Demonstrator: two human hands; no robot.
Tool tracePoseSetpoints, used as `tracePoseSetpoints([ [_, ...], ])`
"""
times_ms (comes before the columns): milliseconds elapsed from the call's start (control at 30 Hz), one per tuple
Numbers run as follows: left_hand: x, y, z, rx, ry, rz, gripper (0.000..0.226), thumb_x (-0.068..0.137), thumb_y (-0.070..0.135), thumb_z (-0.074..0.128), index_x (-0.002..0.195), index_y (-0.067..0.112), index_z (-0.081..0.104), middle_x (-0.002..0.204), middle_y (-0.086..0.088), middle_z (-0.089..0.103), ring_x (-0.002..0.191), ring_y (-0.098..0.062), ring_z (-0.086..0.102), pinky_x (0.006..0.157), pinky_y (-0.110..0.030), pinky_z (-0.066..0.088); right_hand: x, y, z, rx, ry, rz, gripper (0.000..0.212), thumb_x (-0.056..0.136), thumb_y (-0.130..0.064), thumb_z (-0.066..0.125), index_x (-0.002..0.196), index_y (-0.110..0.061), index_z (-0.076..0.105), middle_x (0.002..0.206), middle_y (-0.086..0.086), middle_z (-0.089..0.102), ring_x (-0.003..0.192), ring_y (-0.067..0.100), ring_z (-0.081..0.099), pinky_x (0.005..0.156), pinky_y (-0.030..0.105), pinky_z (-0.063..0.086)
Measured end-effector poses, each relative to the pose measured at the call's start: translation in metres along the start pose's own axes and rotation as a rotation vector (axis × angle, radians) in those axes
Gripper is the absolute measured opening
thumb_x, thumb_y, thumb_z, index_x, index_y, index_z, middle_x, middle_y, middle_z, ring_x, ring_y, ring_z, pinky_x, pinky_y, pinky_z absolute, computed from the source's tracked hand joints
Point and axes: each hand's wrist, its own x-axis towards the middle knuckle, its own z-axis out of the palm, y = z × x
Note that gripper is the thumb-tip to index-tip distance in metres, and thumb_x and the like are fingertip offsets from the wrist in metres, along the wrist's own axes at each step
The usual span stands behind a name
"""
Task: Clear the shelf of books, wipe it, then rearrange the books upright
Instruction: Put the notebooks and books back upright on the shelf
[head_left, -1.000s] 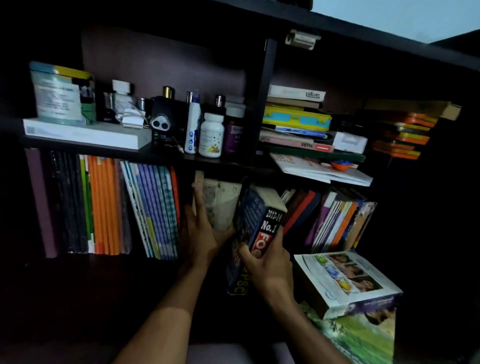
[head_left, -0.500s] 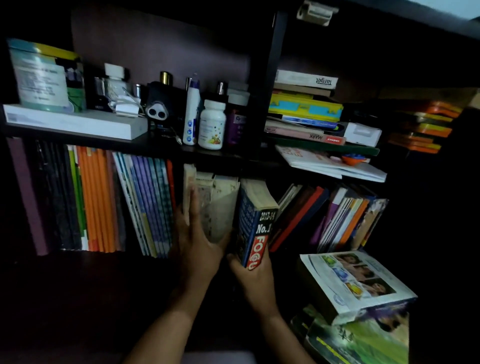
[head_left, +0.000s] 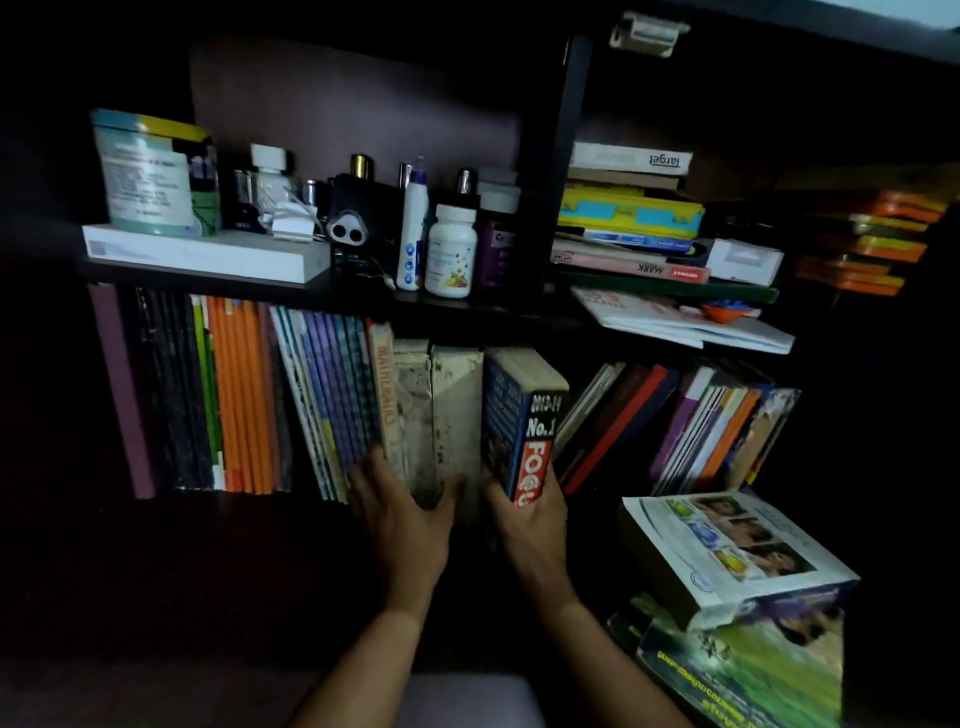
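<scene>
Thick blue book (head_left: 522, 415) upright (shelved)

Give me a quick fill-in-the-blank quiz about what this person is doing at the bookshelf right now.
1. The right hand grips the thick book whose spine reads "No.1" below the years ____.
2. The left hand rests on books with ____, stained page edges.
3. The white pill bottle stands on the ____ shelf.

Missing words: 2013-14; pale; upper

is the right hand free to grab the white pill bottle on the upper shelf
Probably not yet: the right hand grips the thick blue book, so it must let go first. The white pill bottle itself stands unobstructed at the shelf front.
</scene>
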Motion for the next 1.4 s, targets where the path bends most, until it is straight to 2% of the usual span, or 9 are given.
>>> tracePoseSetpoints([
  [267,0.0,-0.004,0.01,0.14,-0.003,0.059,0.1,0.065,0.014,0.094,0.146,-0.009,0.039,0.145,-0.04,0.038,0.132,-0.059,0.039,0.105,-0.064,0.037,0.047,0.015,0.02,-0.075,0.002,-0.032,0.053,0.083,-0.031,0.079,0.131,-0.022,0.058,0.109,-0.003,0.07,0.093,0.004,0.067,0.084,0.031,0.058],
  [467,0.002,-0.012,0.002,0.114,0.043,0.076,0.056,0.08,-0.004,0.076,0.132,-0.004,0.058,0.124,-0.028,0.063,0.109,-0.048,0.062,0.092,-0.052,0.051,0.042,0.018,0.019,-0.125,0.134,-0.097,0.063,0.073,-0.052,0.077,0.126,-0.033,0.048,0.118,-0.008,0.057,0.107,0.008,0.059,0.092,0.033,0.054],
  [633,0.0,-0.008,0.003,0.127,-0.016,0.206,0.051,0.082,-0.006,0.074,0.13,-0.007,0.057,0.119,-0.029,0.063,0.105,-0.048,0.063,0.086,-0.052,0.053,0.022,0.02,0.0,-0.285,0.198,-0.175,0.061,0.075,-0.047,0.071,0.128,-0.028,0.047,0.117,-0.01,0.05,0.112,0.012,0.052,0.096,0.039,0.051],
  [800,0.008,-0.008,0.015,0.125,-0.045,0.282,0.057,0.082,-0.009,0.072,0.135,-0.009,0.052,0.125,-0.033,0.056,0.108,-0.052,0.059,0.086,-0.056,0.052,0.015,0.024,-0.012,-0.352,0.166,-0.248,0.06,0.092,-0.032,0.072,0.145,-0.021,0.047,0.124,-0.007,0.044,0.111,-0.002,0.049,0.1,0.015,0.044],
  [933,0.013,0.001,0.022,0.126,-0.121,0.244,0.081,0.086,-0.003,0.071,0.155,0.002,0.029,0.148,-0.03,0.039,0.127,-0.05,0.048,0.095,-0.055,0.049,0.022,0.022,-0.006,-0.514,0.144,-0.184,0.07,0.093,-0.044,0.066,0.154,-0.026,0.036,0.132,0.001,0.047,0.121,0.02,0.052,0.1,0.039,0.05],
  [1000,0.007,0.01,0.014,0.146,-0.099,0.358,0.094,0.083,0.006,0.075,0.16,0.009,0.019,0.156,-0.025,0.028,0.13,-0.046,0.046,0.092,-0.053,0.052,0.019,0.017,-0.006,-0.542,0.122,-0.145,0.072,0.094,-0.048,0.063,0.156,-0.029,0.032,0.138,0.003,0.046,0.128,0.022,0.047,0.103,0.042,0.048],
  [1100,-0.004,0.018,0.008,0.294,-0.094,0.728,0.082,0.077,0.009,0.075,0.151,0.012,0.04,0.146,-0.019,0.042,0.128,-0.041,0.049,0.097,-0.053,0.049,0.013,0.011,-0.012,-0.364,0.259,-0.078,0.072,0.092,-0.043,0.067,0.153,-0.024,0.035,0.143,0.005,0.04,0.133,0.022,0.04,0.111,0.039,0.039],
  [1200,-0.011,0.014,0.016,0.339,-0.273,0.965,0.072,0.069,0.013,0.08,0.135,0.02,0.054,0.13,-0.006,0.053,0.108,-0.031,0.062,0.088,-0.047,0.053,0.017,0.009,-0.022,-0.202,0.417,0.026,0.076,0.093,-0.025,0.069,0.155,-0.01,0.025,0.149,0.014,0.03,0.138,0.032,0.037,0.114,0.036,0.032],
  [1400,-0.007,0.004,0.031,0.381,-0.463,0.932,0.057,0.071,0.025,0.083,0.125,0.023,0.065,0.104,0.002,0.069,0.075,-0.022,0.071,0.05,-0.031,0.055,0.074,-0.01,-0.044,-0.062,0.398,0.26,0.093,0.088,-0.016,0.073,0.158,-0.011,0.012,0.155,0.02,0.028,0.14,0.037,0.038,0.112,0.039,0.035],
])
